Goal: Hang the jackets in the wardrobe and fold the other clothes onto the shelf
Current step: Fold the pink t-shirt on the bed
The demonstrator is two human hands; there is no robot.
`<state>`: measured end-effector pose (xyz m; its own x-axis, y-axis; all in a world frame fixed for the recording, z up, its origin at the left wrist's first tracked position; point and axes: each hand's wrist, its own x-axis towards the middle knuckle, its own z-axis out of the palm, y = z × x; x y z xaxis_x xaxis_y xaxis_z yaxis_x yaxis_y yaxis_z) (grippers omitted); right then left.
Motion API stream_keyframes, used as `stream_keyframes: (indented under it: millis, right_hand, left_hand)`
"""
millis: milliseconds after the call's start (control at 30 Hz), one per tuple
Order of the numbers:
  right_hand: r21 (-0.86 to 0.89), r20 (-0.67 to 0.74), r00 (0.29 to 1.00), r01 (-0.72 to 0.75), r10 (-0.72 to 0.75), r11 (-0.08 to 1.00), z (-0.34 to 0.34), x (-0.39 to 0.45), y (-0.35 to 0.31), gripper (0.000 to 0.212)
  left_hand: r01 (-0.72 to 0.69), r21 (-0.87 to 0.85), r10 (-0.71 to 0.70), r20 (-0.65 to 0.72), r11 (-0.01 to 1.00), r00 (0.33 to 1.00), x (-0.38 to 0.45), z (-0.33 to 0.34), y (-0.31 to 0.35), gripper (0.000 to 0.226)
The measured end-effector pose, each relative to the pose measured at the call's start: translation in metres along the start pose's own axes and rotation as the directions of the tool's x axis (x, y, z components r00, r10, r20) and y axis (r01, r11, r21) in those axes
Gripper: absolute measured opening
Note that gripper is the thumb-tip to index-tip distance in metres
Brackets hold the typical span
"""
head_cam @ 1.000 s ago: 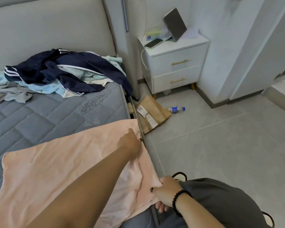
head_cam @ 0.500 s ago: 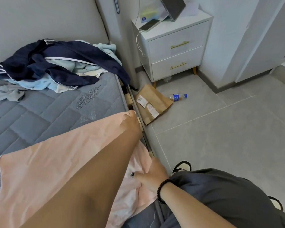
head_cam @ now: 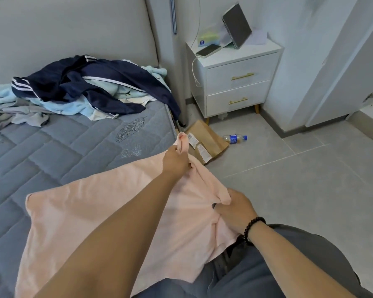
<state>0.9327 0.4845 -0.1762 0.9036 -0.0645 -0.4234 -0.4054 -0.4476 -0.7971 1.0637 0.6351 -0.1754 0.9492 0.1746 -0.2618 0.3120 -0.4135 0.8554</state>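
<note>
pink garment (head_cam: 91,214) lay spread on the mattress (head_cam: 52,151) edge, left hand (head_cam: 175,161) pinched its far corner raised, right hand (head_cam: 235,209) gripped near corner, navy jacket (head_cam: 84,82) heaped by headboard (head_cam: 63,29)

head cam | looks forward-down | near bed (head_cam: 52,160) edge | single view

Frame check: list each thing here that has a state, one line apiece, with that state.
Pink garment: spread on the mattress, right edge lifted.
Left hand: shut on the pink garment's far corner.
Right hand: shut on its near edge.
Navy jacket: crumpled on the clothes pile, not hung.
Light blue clothes: unfolded, under the jacket.
Nightstand drawers: both shut.
Phone: plugged into a cable.
Water bottle: lying on the floor.
</note>
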Motion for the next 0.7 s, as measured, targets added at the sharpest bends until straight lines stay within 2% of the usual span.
stream_keyframes:
  millis: [100,200,300,433,500,600,700]
  right_hand:
    - [-0.09,-0.108,0.994,0.019,-0.029,0.996,-0.036,-0.009,-0.018,0.01]
    - [-0.216,-0.175,0.98,0.056,-0.095,0.975,-0.057,-0.024,-0.038,0.008]
    - [-0.328,-0.193,0.964,0.112,-0.183,0.938,-0.055,-0.042,-0.063,0.016]
    - [-0.445,-0.104,0.945,0.234,-0.309,0.864,-0.019,-0.065,-0.102,0.019]
    - [-0.422,-0.038,0.931,0.314,-0.363,0.85,0.013,-0.075,-0.118,0.017]
    - [-0.388,0.1,0.919,0.388,-0.381,0.836,0.074,-0.084,-0.129,0.014]
    - [-0.501,0.258,0.915,0.402,-0.311,0.766,0.132,-0.086,-0.136,0.015]
  left_hand:
    - [0.017,-0.265,-0.001,0.06,0.964,0.998,-0.008,-0.006,0.027,0.014]
    - [-0.014,-0.34,0.051,0.1,0.94,0.994,-0.013,-0.012,0.049,0.028]
    - [-0.052,-0.404,0.098,0.095,0.913,0.991,-0.022,-0.032,0.058,0.02]
    - [-0.032,-0.525,0.093,0.09,0.851,0.992,-0.029,-0.089,0.041,0.013]
    - [-0.023,-0.527,0.079,0.085,0.85,0.993,-0.034,-0.129,0.018,0.014]
    - [-0.017,-0.432,0.045,0.054,0.902,0.998,-0.042,-0.187,-0.033,0.018]
    - [0.04,-0.322,-0.041,0.004,0.946,0.999,-0.052,-0.232,-0.093,0.017]
